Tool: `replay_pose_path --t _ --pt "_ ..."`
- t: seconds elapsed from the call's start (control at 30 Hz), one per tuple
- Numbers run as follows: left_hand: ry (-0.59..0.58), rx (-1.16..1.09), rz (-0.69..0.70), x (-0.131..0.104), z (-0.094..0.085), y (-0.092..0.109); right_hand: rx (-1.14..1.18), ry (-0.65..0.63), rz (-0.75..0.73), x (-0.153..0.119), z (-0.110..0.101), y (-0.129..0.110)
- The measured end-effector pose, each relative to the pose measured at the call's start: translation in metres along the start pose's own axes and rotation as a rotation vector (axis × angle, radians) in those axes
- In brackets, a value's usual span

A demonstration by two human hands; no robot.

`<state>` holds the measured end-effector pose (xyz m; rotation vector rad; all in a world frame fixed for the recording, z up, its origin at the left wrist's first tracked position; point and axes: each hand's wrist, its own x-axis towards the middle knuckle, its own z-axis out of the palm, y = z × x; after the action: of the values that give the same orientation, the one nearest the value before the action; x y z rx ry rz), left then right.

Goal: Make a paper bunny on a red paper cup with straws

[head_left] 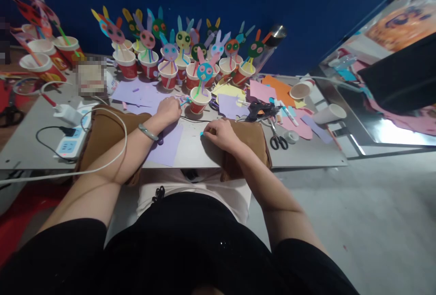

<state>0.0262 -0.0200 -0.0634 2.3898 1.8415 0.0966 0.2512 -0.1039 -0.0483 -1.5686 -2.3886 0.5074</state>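
Observation:
On the table's left half my left hand [169, 109] rests with its fingers curled, a bangle on the wrist. Small blue bits [185, 102] show just beyond its fingertips; what it holds, if anything, is hidden. My right hand [223, 135] has thumb and fingers pinched together at a small blue paper piece [201, 134], close to the tabletop. Between and beyond the hands stands a paper cup [199, 100] with a blue paper rabbit head [205, 72] with pink ears rising from it. Purple paper [165, 147] lies under and beside my left forearm.
Several red-and-white cups [168, 76] with paper rabbits line the back. Black-handled scissors [278, 138], a tape roll [291, 137] and coloured paper [262, 90] lie to the right. Brown cushions [112, 127] sit under my arms. A power strip [73, 138] and white cable occupy the left.

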Motion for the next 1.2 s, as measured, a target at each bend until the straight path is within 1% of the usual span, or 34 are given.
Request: replay_pose_path --t 0.07,0.13,0.23,0.27,0.33,0.4,0.47,0.5,0.57,0.6,0.63,0.73,0.8,0.87,1.0,1.1,1.2 --pt "0.001 -0.011 -0.001 -0.001 -0.003 -0.001 0.003 0.007 -0.025 -0.003 0.002 0.003" --pt "-0.001 -0.037 -0.002 -0.005 -0.010 -0.001 0.019 0.053 -0.040 -0.009 0.006 0.006" --pt "-0.018 -0.100 0.039 -0.013 -0.023 0.002 0.074 0.188 -0.077 -0.022 0.011 0.012" --pt "-0.037 -0.132 0.072 -0.016 -0.026 0.004 0.090 0.240 -0.091 -0.028 0.011 0.015" --pt "-0.114 -0.216 0.145 -0.022 -0.031 0.011 0.094 0.346 -0.081 -0.041 0.008 0.023" --pt "-0.212 -0.342 0.203 -0.026 -0.031 0.021 0.028 0.450 0.022 -0.054 0.000 0.035" --pt "-0.290 -0.499 0.239 -0.030 -0.026 0.031 -0.112 0.541 0.241 -0.066 -0.008 0.051" --pt "-0.331 -0.565 0.249 -0.031 -0.022 0.037 -0.183 0.556 0.382 -0.072 -0.011 0.059" --pt "-0.349 -0.641 0.254 -0.033 -0.013 0.047 -0.265 0.516 0.634 -0.079 -0.015 0.075" --pt "-0.338 -0.654 0.252 -0.034 -0.009 0.051 -0.278 0.483 0.706 -0.081 -0.015 0.081" --pt "-0.318 -0.660 0.259 -0.035 -0.005 0.055 -0.271 0.449 0.748 -0.081 -0.014 0.087" --pt "-0.261 -0.637 0.302 -0.036 0.001 0.063 -0.168 0.399 0.772 -0.080 -0.010 0.096" --pt "-0.260 -0.604 0.316 -0.036 0.001 0.066 -0.101 0.399 0.782 -0.078 -0.009 0.098" --pt "-0.291 -0.568 0.316 -0.035 0.000 0.066 -0.101 0.411 0.796 -0.078 -0.010 0.100" --pt "-0.341 -0.522 0.342 -0.030 -0.004 0.062 -0.193 0.411 0.810 -0.080 -0.019 0.104" --pt "-0.368 -0.570 0.322 -0.029 -0.005 0.058 -0.204 0.419 0.833 -0.084 -0.028 0.108" --pt "-0.385 -0.647 0.290 -0.029 -0.005 0.053 -0.202 0.471 0.844 -0.088 -0.036 0.112"
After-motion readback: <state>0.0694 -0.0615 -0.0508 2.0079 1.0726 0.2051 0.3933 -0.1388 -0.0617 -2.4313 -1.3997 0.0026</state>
